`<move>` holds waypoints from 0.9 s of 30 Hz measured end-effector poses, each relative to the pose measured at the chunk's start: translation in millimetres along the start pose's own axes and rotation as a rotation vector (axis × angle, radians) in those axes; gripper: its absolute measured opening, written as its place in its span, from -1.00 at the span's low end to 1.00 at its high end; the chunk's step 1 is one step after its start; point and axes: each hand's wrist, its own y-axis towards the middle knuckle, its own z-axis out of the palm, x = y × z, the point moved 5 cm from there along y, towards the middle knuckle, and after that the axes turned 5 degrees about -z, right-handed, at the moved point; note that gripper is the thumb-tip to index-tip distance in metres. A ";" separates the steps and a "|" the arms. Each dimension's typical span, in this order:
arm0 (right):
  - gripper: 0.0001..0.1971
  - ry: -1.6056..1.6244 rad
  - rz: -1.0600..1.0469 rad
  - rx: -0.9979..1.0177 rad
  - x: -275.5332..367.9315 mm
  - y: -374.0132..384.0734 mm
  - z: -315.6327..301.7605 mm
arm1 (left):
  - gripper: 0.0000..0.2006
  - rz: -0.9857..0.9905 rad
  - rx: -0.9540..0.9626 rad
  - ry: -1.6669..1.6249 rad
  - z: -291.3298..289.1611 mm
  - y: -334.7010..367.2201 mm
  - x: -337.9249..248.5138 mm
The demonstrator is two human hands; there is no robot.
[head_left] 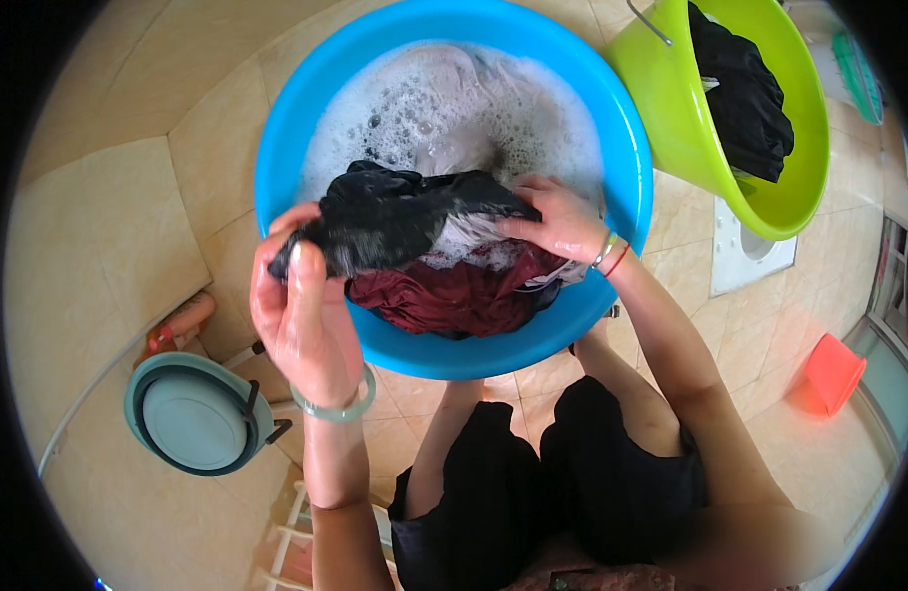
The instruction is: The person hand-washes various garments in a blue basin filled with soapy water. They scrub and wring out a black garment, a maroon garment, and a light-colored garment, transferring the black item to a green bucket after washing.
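My left hand [306, 295] is closed on one end of a wet black garment [385, 222], thumb on top, at the left rim of a big blue basin [626, 148]. At the garment's other end, my right hand [562, 219] grips it near a soapy, pale patch. The black cloth is stretched between both hands above the suds. Beneath it a dark red garment [454, 295] lies bunched at the near side of the basin. Farther back, pale cloth [444, 74] soaks in foamy water.
A lime green bucket [661, 89] at the back right leans toward me with black clothing [745, 98] in it. A white floor fixture [754, 246] lies below it. A folding grey-green basin [193, 414] hangs at left; a coral container [830, 376] stands far right.
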 end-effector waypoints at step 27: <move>-0.64 1.115 0.449 -0.461 -51.1 38.4 3.1 | -0.33 -0.120 -0.186 0.361 -78.8 96.6 161.2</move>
